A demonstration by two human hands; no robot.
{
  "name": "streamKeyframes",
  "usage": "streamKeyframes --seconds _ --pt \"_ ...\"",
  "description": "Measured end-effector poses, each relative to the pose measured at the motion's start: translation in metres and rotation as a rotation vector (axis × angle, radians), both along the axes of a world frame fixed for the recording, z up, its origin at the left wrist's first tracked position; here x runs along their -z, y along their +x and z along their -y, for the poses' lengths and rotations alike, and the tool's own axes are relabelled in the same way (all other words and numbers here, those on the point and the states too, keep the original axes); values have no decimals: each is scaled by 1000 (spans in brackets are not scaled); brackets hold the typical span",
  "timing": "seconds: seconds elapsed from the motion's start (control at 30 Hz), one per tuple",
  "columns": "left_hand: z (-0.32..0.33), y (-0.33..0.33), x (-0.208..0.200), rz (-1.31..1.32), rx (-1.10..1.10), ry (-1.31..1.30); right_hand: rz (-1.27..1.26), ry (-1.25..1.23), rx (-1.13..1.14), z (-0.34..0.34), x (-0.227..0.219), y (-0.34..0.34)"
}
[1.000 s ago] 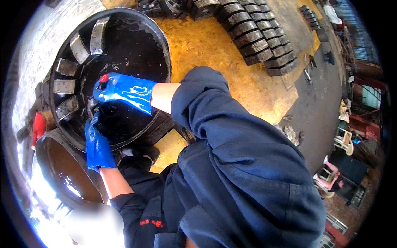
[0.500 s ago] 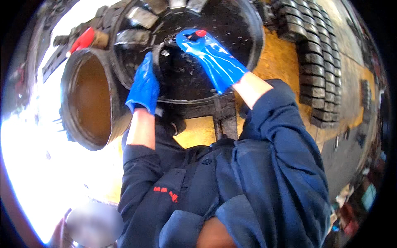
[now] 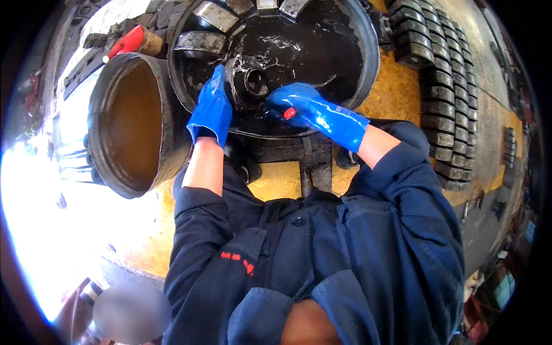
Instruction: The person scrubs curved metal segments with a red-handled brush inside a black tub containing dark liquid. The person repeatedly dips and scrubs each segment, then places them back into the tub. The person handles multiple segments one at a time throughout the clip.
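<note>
A wide round tub (image 3: 371,69) of dark, shiny liquid stands in front of me. In it, near the left side, is a wet dark metal block (image 3: 237,86) with a round bore facing up. My left hand (image 3: 211,112), in a blue rubber glove, lies along the block's left side with fingers straight and together; its thumb is hidden. My right hand (image 3: 296,106), gloved the same way, is closed round a red-ended handle (image 3: 289,113) just right of the bore. The working end of that tool is hidden by the glove and the dark liquid.
Several metal blocks (image 3: 200,42) rest along the tub's far left rim. A large drum (image 3: 95,123) with a brown inside stands left of the tub, with a red-and-tan object (image 3: 127,43) behind it. Rows of stacked dark metal pieces (image 3: 437,103) line the right side.
My right hand has come from above the block's bore down and to its right, toward me. The bore now shows. My left hand has stayed by the block's left side.
</note>
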State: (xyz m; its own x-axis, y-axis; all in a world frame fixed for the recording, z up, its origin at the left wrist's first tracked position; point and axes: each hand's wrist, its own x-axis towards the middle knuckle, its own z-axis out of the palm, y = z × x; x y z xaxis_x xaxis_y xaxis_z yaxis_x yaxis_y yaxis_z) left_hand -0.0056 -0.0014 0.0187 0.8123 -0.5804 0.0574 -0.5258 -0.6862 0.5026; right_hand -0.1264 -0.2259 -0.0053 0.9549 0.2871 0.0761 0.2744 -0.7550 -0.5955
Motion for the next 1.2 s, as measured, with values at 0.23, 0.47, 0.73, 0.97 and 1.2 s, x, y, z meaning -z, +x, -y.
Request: streamKeyframes --seconds 0.23,0.47,0.73,0.97,1.2 --pt "-3 6 2 -55 12 -133 -47 -268 203 46 1 11" --pt "19 -2 -19 -417 -152 -510 27 -128 -32 -1 -26 62" --pt "34 -12 -26 -701 -368 -687 -72 407 162 28 4 66" --pt "43 -13 -37 -847 -269 -772 -186 22 451 13 -14 42" --pt "33 -3 -26 -818 -390 -758 -516 812 533 23 -62 25"
